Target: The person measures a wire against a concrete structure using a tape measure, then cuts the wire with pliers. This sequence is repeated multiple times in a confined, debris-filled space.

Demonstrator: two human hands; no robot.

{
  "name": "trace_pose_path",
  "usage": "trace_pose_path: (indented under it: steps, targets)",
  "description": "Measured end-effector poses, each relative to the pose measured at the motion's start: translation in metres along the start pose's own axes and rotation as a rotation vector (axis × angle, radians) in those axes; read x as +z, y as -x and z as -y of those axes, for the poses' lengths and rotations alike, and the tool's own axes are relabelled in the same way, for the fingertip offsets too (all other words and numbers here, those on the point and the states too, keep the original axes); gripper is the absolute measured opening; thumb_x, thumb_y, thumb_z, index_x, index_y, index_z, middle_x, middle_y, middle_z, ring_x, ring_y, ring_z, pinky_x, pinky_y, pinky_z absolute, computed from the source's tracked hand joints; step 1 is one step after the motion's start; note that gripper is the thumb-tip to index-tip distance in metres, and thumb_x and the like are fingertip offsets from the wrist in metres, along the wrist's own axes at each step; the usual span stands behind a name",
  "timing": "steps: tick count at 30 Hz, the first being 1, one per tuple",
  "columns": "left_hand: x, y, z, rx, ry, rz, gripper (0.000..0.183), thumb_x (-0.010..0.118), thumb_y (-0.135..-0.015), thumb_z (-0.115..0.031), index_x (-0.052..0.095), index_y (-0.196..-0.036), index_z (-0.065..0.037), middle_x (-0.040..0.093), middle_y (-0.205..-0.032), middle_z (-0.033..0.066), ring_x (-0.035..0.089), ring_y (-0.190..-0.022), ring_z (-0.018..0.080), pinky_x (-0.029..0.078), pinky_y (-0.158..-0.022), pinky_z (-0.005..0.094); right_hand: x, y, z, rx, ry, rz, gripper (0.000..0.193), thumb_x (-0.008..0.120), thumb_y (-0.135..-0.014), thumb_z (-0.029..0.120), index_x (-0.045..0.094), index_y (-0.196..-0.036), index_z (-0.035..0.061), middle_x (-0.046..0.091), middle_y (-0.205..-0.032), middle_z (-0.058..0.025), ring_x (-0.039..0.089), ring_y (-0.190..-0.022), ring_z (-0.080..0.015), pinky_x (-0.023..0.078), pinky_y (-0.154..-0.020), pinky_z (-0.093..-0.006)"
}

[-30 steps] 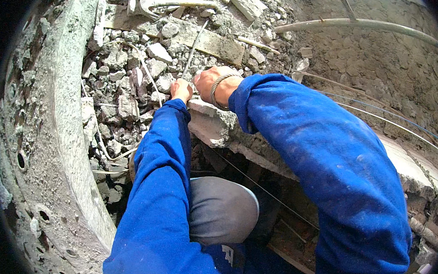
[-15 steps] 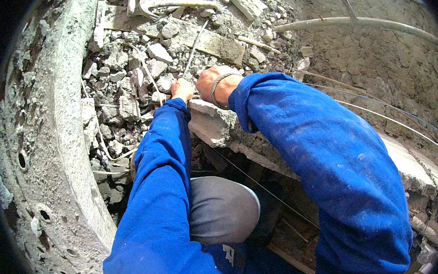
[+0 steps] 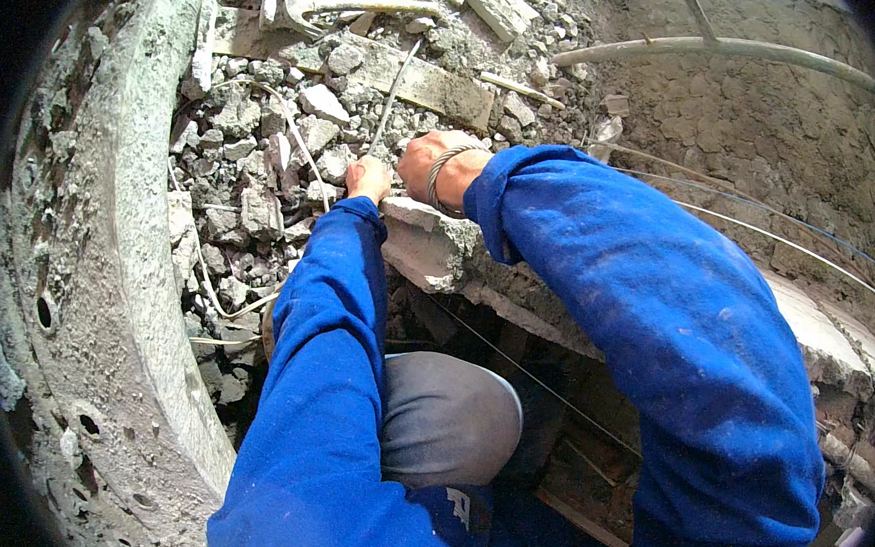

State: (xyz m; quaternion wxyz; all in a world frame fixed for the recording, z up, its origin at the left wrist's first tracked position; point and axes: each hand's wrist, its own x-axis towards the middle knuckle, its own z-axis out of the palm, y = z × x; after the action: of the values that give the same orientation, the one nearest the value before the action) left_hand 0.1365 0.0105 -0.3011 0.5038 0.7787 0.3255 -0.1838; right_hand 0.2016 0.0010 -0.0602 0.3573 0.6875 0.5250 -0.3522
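My left hand [image 3: 369,179] is closed around the lower end of a thin grey rod [image 3: 395,98], which rises from it at a slant over the rubble. Right beside it, my right hand [image 3: 434,160] is curled with the knuckles up; its fingertips, and anything in them, are hidden. A loop of twisted grey cable [image 3: 437,178] circles the right wrist. Both hands are just above the broken edge of a pale concrete slab [image 3: 426,243]. Blue sleeves cover both forearms.
Broken rubble [image 3: 235,151] lies around a flat board [image 3: 409,79] and a hammer-like tool [image 3: 359,6]. Pale loose wires [image 3: 300,140] bend through it. A rough curved rim [image 3: 150,226] bounds the left. My grey-clad knee [image 3: 449,420] is beside a dark hollow. A long pipe [image 3: 732,48] crosses behind.
The whole view has shifted slightly, so the scene sits a little further right. Both hands keep nearly the same place and grip.
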Motion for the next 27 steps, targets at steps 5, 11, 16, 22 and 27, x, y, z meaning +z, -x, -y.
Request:
trace_pose_path:
  steps: [5,11,16,22,27]
  targets:
    - [-0.008,0.004,-0.013,-0.078,-0.002,-0.020,0.026,0.060,-0.078,-0.019,0.067,-0.094,0.001,0.064,-0.099,0.0234,0.062,-0.097,0.0357,0.050,-0.084,0.0409,-0.007,0.008,0.005,0.005,-0.019,0.020,0.023,0.056,-0.078,0.021,0.071,-0.092,0.0115,0.069,-0.089,-0.0107,0.067,-0.084,-0.0263,0.054,-0.073,-0.0392]
    - [-0.011,0.008,-0.018,-0.096,0.029,-0.055,0.025,0.056,-0.079,-0.016,0.067,-0.094,0.001,0.064,-0.099,0.0242,0.062,-0.097,0.0364,0.050,-0.084,0.0408,-0.005,0.008,0.005,-0.067,0.004,-0.005,0.022,0.056,-0.078,0.019,0.071,-0.092,0.0139,0.069,-0.091,-0.0079,0.067,-0.086,-0.0260,0.054,-0.074,-0.0388]
    - [-0.016,0.018,-0.020,0.005,0.029,-0.139,0.024,0.057,-0.077,-0.015,0.067,-0.092,0.002,0.064,-0.096,0.0246,0.063,-0.094,0.0366,0.050,-0.083,0.0411,-0.008,0.011,0.009,-0.028,-0.012,0.027,0.023,0.055,-0.078,0.018,0.071,-0.094,0.0163,0.068,-0.093,-0.0080,0.066,-0.088,-0.0264,0.054,-0.075,-0.0384]
    - [-0.017,0.015,-0.025,-0.116,0.083,-0.101,0.024,0.054,-0.076,-0.012,0.067,-0.088,0.003,0.064,-0.094,0.0251,0.063,-0.093,0.0375,0.050,-0.081,0.0423,-0.013,0.013,0.007,0.009,-0.093,0.026,0.024,0.059,-0.077,0.016,0.066,-0.099,0.0090,0.067,-0.096,-0.0108,0.066,-0.090,-0.0274,0.053,-0.074,-0.0400]
    - [-0.014,0.012,-0.016,-0.050,0.066,-0.063,0.026,0.051,-0.078,-0.013,0.066,-0.092,0.003,0.063,-0.097,0.0265,0.062,-0.096,0.0379,0.050,-0.082,0.0422,-0.008,0.008,0.010,0.067,-0.075,0.018,0.033,0.058,-0.078,0.016,0.060,-0.110,0.0101,0.067,-0.097,-0.0124,0.065,-0.093,-0.0272,0.052,-0.077,-0.0406]
